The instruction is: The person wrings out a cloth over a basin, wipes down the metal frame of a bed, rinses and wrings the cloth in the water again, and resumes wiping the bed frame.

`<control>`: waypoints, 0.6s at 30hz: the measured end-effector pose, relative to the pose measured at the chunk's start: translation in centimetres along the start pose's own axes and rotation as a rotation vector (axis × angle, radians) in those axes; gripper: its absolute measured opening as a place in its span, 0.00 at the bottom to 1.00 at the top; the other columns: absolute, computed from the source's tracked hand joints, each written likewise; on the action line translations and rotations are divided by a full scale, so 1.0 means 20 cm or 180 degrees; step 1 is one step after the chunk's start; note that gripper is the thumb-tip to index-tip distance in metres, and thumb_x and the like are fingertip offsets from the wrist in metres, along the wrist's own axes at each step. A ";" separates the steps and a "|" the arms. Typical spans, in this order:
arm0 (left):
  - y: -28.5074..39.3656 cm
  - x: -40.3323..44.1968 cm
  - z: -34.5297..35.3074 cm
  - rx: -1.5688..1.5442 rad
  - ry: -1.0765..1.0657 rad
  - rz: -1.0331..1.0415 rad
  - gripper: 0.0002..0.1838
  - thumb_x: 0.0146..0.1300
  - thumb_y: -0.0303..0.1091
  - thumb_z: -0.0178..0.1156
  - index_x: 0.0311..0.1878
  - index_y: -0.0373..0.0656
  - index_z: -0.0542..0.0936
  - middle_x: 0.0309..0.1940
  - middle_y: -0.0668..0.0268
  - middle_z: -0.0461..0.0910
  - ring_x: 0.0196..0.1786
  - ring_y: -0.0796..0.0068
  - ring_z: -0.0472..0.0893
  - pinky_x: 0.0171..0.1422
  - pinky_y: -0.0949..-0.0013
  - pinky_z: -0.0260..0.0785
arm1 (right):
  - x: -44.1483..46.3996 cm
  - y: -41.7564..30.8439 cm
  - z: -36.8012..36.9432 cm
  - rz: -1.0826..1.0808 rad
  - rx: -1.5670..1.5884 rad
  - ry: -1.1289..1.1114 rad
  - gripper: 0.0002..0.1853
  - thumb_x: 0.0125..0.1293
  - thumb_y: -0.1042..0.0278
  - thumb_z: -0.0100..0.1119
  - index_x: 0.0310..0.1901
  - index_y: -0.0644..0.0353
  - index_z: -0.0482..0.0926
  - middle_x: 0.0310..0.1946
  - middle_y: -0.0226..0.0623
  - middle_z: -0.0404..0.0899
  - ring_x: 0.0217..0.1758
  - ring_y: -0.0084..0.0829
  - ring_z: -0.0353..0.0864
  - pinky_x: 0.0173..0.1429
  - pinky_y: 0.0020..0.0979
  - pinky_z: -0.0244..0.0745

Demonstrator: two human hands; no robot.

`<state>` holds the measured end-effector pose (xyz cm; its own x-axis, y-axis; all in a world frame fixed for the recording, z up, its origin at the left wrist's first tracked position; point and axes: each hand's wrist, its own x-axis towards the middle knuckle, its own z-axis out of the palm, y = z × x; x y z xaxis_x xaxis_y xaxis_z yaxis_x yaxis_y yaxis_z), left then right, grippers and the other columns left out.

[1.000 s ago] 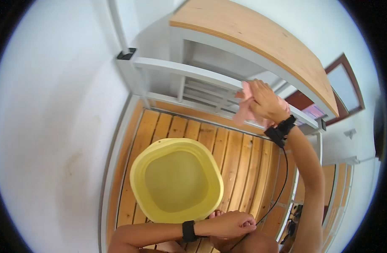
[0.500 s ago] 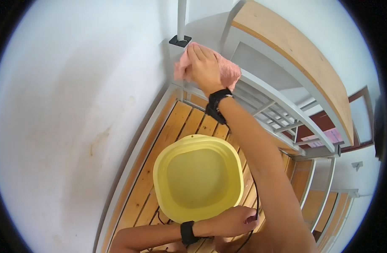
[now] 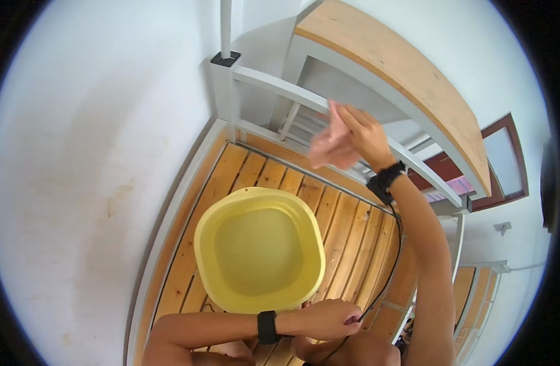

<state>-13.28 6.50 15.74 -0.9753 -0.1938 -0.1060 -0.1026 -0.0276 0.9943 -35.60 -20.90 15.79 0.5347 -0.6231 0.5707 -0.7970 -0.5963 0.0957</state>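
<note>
Since half a second ago, the right hand [image 3: 366, 135] has moved with the pink cloth [image 3: 336, 143] away from the corner post [image 3: 224, 91] — back along the metal rail [image 3: 280, 86]. Its fingers are closed on the cloth, which hangs loose at the rail. The left hand [image 3: 325, 319] is curled over the knees; whether it grips anything, I cannot tell. Judging by this, wiping is under way — how much rail is done or left doesn't show. The yellow basin [image 3: 203, 259] stands on the boards [image 3: 271, 177].
</note>
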 end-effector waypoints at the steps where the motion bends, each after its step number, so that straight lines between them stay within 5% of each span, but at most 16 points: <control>1: -0.01 0.01 0.02 -0.0023 -0.0037 0.0027 0.18 0.72 0.44 0.54 0.35 0.36 0.75 0.26 0.52 0.78 0.30 0.51 0.79 0.37 0.53 0.67 | -0.12 0.05 -0.05 0.0017 -0.0028 -0.0039 0.27 0.56 0.73 0.60 0.61 0.56 0.77 0.51 0.43 0.83 0.51 0.49 0.83 0.52 0.44 0.81; 6: 0.02 0.00 0.05 0.0138 -0.0217 -0.0143 0.17 0.70 0.46 0.55 0.37 0.39 0.77 0.28 0.52 0.80 0.32 0.49 0.80 0.40 0.48 0.66 | -0.60 0.19 -0.35 0.1055 -0.0653 -0.0347 0.29 0.53 0.72 0.64 0.60 0.58 0.77 0.47 0.45 0.82 0.47 0.51 0.82 0.52 0.47 0.77; 9: -0.05 0.00 0.09 0.0127 -0.0134 -0.0076 0.16 0.69 0.45 0.55 0.37 0.41 0.78 0.27 0.53 0.81 0.33 0.48 0.80 0.41 0.48 0.65 | -0.89 0.26 -0.48 0.1645 -0.1238 -0.0582 0.28 0.59 0.72 0.61 0.63 0.60 0.73 0.53 0.45 0.79 0.60 0.48 0.75 0.65 0.49 0.67; 14: -0.03 -0.01 0.05 0.0108 -0.0091 -0.0279 0.15 0.68 0.45 0.55 0.36 0.42 0.79 0.26 0.55 0.81 0.33 0.47 0.81 0.39 0.48 0.64 | -1.14 0.35 -0.62 0.1835 -0.1068 -0.0445 0.30 0.59 0.79 0.55 0.67 0.61 0.72 0.61 0.49 0.76 0.66 0.54 0.72 0.70 0.48 0.66; 16: -0.04 -0.01 0.06 0.0235 -0.0133 -0.0370 0.15 0.68 0.45 0.56 0.36 0.42 0.79 0.26 0.55 0.81 0.33 0.48 0.81 0.39 0.49 0.64 | -1.02 0.19 -0.69 0.1858 -0.0938 -0.0379 0.27 0.61 0.77 0.55 0.64 0.61 0.74 0.63 0.48 0.76 0.63 0.54 0.75 0.67 0.46 0.70; 18: -0.08 -0.01 0.08 0.0217 -0.0044 -0.0109 0.15 0.67 0.46 0.56 0.35 0.42 0.79 0.26 0.55 0.81 0.33 0.48 0.81 0.39 0.47 0.63 | -1.15 0.13 -0.68 0.3023 -0.0570 -0.0115 0.23 0.64 0.79 0.52 0.62 0.62 0.75 0.59 0.46 0.80 0.55 0.49 0.83 0.57 0.38 0.79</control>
<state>-13.31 8.17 14.11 -0.9735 -0.1804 -0.1404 -0.1487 0.0330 0.9883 -53.76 -1.20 13.98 -0.3486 -0.8226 0.4492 -0.9309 0.2481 -0.2682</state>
